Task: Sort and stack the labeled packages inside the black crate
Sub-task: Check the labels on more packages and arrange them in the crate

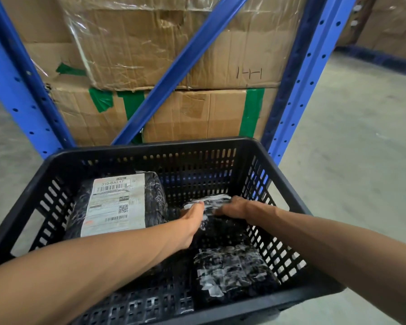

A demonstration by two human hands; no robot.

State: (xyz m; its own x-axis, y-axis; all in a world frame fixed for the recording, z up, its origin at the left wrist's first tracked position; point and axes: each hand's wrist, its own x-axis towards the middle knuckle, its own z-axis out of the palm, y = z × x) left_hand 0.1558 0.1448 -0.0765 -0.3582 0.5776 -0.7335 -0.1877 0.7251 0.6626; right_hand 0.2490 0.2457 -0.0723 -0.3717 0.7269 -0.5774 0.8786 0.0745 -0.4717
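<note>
The black slotted crate [150, 151] fills the lower half of the head view. Inside at the left lies a large black wrapped package [157, 198] with a white shipping label reading 310-BAL17. Toward the right middle is a smaller black package [220, 228] with a torn white label at its far end. My left hand [192, 221] grips its left side and my right hand [234, 207] grips its far right end. A third black package [232, 270] with crumpled white tape lies nearer, at the front right of the crate.
Blue perforated rack uprights [298, 95] and a diagonal brace [181, 66] stand right behind the crate. Stacked cardboard boxes [185, 109] with green tape sit inside the rack. Grey concrete floor [352, 148] spreads to the right and left.
</note>
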